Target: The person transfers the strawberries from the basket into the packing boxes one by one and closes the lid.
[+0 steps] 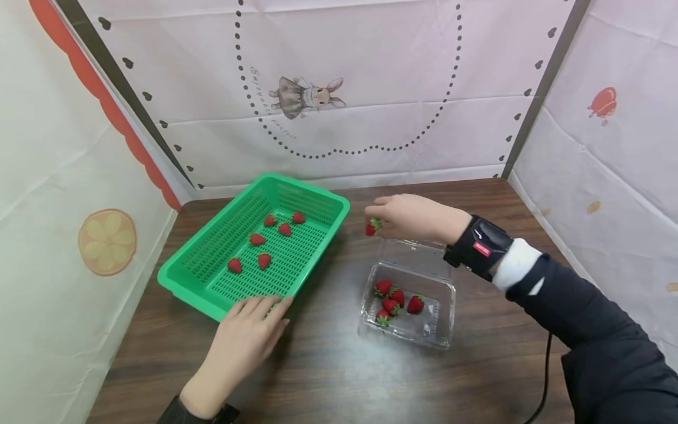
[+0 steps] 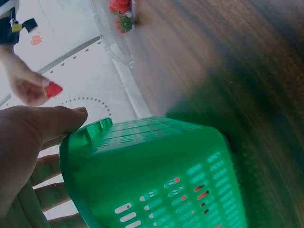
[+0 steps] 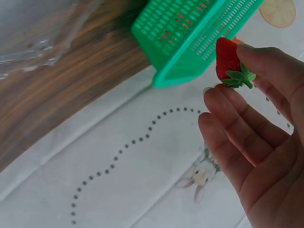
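Observation:
My right hand (image 1: 394, 215) pinches a small red strawberry (image 1: 373, 227) by its green cap, above the table between the basket and the open lid of a clear plastic box (image 1: 439, 330). The right wrist view shows this strawberry (image 3: 229, 61) at my fingertips (image 3: 259, 59). Several strawberries (image 1: 394, 297) lie in the clear box. The green slotted basket (image 1: 185, 277) holds several more strawberries (image 1: 265, 241). My left hand (image 1: 259, 321) rests flat with straight fingers on the basket's near rim (image 2: 85, 137).
Printed cloth walls close in the dark wooden table (image 1: 328, 377) at the back, left and right. A black cable (image 1: 545, 377) hangs near my right sleeve. The clear box's lid (image 1: 418, 256) stands open behind it.

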